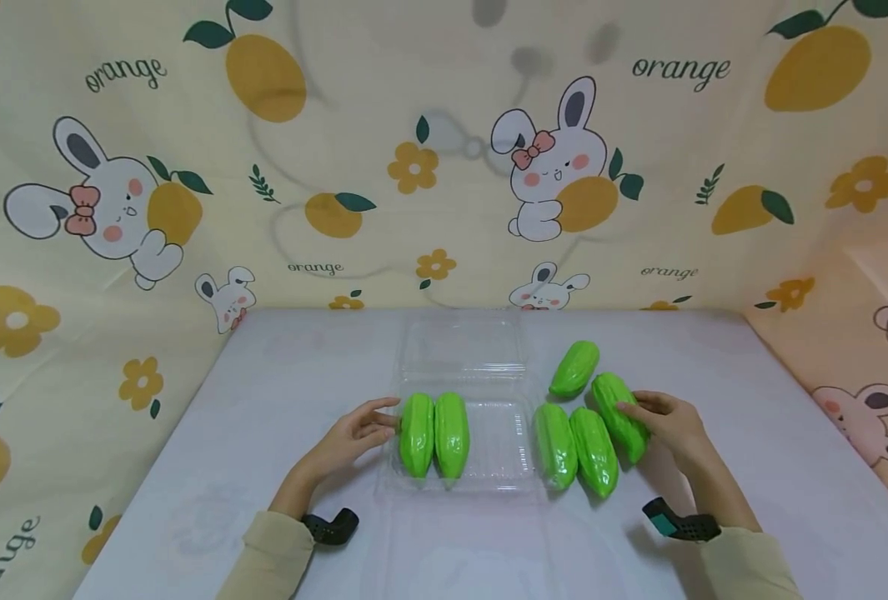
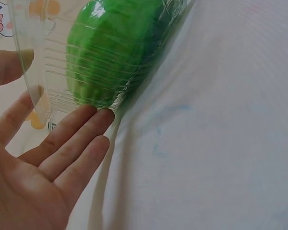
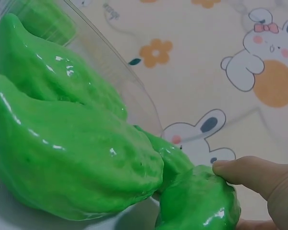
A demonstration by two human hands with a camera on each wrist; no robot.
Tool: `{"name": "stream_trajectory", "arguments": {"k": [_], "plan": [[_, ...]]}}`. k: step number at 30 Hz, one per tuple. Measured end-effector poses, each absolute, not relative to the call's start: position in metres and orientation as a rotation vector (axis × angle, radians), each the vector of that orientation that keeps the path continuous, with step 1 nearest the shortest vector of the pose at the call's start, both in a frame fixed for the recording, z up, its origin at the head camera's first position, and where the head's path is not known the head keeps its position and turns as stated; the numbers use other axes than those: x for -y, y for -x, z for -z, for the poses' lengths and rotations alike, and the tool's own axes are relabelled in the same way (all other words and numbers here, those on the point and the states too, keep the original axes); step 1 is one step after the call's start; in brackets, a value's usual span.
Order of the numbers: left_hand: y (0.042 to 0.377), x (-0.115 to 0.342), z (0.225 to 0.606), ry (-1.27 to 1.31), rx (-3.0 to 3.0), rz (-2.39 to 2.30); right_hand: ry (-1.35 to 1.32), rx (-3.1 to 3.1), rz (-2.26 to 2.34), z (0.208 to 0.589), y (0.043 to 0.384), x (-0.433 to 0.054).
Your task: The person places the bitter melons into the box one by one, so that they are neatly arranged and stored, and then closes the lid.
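An open clear plastic clamshell box (image 1: pixel 499 442) stands mid-table, its lid (image 1: pixel 462 342) folded back. Inside, side by side at the left, lie two glossy green bitter gourds (image 1: pixel 417 435). My left hand (image 1: pixel 353 437) has its fingers extended against the box's left side; in the left wrist view its fingertips (image 2: pixel 103 117) are at the clear wall, beside the gourd (image 2: pixel 110 48) within. To the right of the box, my right hand (image 1: pixel 669 421) pinches a bitter gourd (image 1: pixel 618 417) between thumb and fingers. The held gourd (image 3: pixel 199 199) is partly cut off in the right wrist view.
Between the box and the held gourd lie two more gourds (image 1: pixel 556 446), close together. Another gourd (image 1: pixel 574 368) rests behind them. The white tabletop (image 1: pixel 301 358) ends at a printed cloth backdrop (image 1: pixel 368 150) with rabbits and oranges.
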State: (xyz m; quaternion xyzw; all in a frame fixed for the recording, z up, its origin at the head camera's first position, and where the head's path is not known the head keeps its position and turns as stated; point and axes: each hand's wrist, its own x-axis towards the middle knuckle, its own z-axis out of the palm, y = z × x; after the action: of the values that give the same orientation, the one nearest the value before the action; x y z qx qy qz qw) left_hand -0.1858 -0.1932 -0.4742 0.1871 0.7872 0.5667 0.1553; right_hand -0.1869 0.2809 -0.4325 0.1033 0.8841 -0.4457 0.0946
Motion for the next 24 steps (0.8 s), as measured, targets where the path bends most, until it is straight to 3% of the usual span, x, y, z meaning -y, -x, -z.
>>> {"name": "stream_trajectory", "arguments": {"k": [24], "plan": [[0.185, 0.193, 0.471, -0.531, -2.283, -1.602, -0.262, -2.578, 1.338, 0.417, 0.186, -0.274]]}}
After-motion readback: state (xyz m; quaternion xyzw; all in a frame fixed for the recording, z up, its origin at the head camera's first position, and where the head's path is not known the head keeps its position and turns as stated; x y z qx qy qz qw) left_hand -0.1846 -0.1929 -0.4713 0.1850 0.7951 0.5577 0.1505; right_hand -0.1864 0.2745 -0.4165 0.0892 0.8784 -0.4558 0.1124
